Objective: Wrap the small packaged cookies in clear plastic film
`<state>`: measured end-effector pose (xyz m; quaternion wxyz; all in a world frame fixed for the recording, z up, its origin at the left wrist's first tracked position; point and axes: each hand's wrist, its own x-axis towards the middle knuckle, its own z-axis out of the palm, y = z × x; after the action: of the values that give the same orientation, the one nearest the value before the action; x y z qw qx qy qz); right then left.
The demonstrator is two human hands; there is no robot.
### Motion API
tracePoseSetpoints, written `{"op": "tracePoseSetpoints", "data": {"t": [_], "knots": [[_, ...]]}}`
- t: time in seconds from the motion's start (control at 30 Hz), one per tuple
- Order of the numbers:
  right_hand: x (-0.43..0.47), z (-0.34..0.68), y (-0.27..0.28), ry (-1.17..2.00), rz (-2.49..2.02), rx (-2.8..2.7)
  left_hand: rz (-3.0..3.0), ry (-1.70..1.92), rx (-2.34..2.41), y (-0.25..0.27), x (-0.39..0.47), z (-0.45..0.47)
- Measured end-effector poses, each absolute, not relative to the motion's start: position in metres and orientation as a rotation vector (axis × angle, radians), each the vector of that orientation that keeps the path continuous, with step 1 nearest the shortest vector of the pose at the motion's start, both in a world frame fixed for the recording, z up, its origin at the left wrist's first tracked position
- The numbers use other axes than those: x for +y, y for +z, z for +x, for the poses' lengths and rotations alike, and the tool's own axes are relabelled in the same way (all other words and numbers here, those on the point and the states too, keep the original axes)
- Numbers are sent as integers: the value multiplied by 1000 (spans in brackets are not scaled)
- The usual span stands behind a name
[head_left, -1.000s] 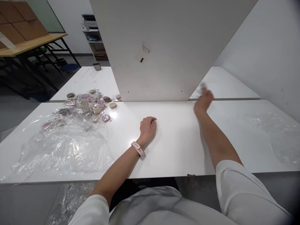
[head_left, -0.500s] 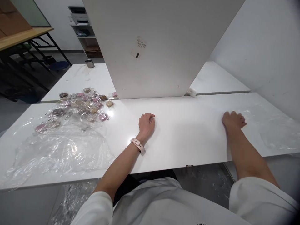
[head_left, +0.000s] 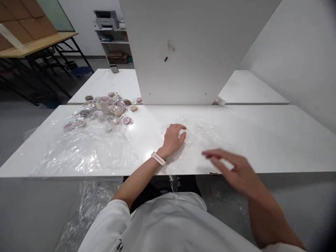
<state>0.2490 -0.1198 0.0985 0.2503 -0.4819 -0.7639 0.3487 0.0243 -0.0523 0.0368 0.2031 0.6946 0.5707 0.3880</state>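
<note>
My left hand (head_left: 173,139), with a pale pink band (head_left: 158,158) at its wrist, rests on the white table over the edge of a thin clear plastic sheet (head_left: 203,133). Its fingers are curved, and a gap shows between them and the thumb. To the right, my right hand (head_left: 233,169) is raised near the table's front edge, slightly blurred. Its thumb and fingers are apart, with nothing visible between them. The sheet spreads crumpled between the hands, and a strip of clear plastic (head_left: 174,182) hangs over the front edge.
Several small clear-wrapped pink, brown and tan pieces (head_left: 112,108) lie heaped at the left. In front of them spreads a large crumpled clear plastic sheet (head_left: 86,150). An upright white panel (head_left: 183,70) stands behind the table (head_left: 275,140). A metal cup (head_left: 114,68) stands farther back.
The clear plastic from the right side of the table now lies in the middle, beside my left hand. My right hand has come left and nearer to me, off the table.
</note>
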Motion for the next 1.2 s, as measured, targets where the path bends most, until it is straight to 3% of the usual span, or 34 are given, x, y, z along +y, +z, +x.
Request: {"op": "tracePoseSetpoints", "data": {"t": [0.1,0.23,0.3,0.43,0.53,0.73,1.0,1.2], "knots": [[-57,246,83,717,-1380,-2088,1966,940,1628,50,-58,18],[8,218,17,534,-1414,-2470,1828,953,1936,57,-33,-35],[20,208,-8,350,-1446,-2526,1745,865,2150,53,-21,-75],[22,208,-25,211,-1446,-2519,1596,265,2594,40,-23,-143],[21,211,-25,185,-1426,-2505,1524,247,2681,33,-37,-170],[21,210,-26,156,-1418,-2488,1402,277,2662,23,-41,-173],[20,210,-26,190,-1415,-2476,1956,75,2305,32,-32,-130],[20,212,-25,227,-1393,-2440,1994,7,2131,51,-7,-131]]}}
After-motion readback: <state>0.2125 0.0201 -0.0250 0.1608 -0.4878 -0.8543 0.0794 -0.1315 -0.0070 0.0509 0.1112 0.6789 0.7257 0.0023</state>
